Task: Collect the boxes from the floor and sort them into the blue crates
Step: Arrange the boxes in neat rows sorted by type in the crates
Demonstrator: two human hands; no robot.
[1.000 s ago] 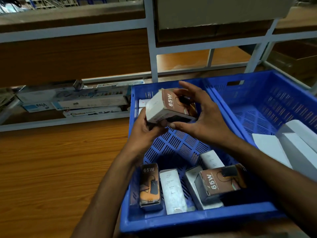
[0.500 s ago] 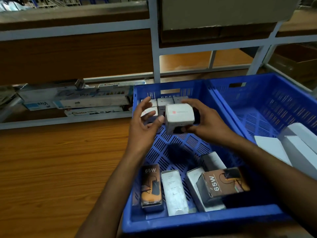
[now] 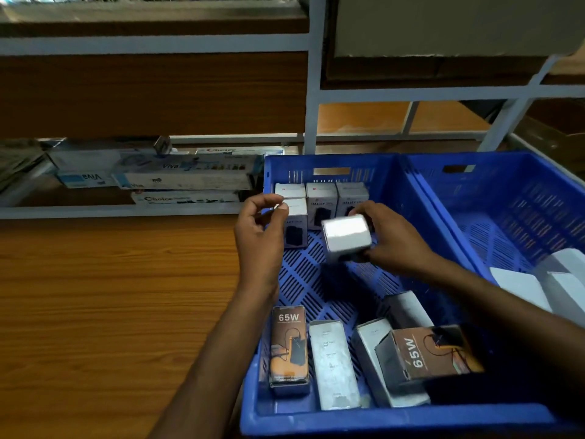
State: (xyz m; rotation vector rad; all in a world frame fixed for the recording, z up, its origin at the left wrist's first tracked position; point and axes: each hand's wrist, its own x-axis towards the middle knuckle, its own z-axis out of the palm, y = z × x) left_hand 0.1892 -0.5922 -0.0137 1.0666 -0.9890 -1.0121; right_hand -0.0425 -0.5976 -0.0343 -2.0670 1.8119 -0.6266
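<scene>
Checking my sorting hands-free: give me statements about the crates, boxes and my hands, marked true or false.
1. The right hand holds a box over the left crate. True.
2. The 65W boxes lie in the right crate. False: they lie in the left crate; the right crate holds white boxes.
3. A row of boxes stands at the left crate's far wall. True.
4. The left hand also grips the box. False: it is apart, to the box's left.

I'm wearing the cam on my head; it's looking fwd & down, sitting close over the near blue crate, w/ shelving filling the top.
</scene>
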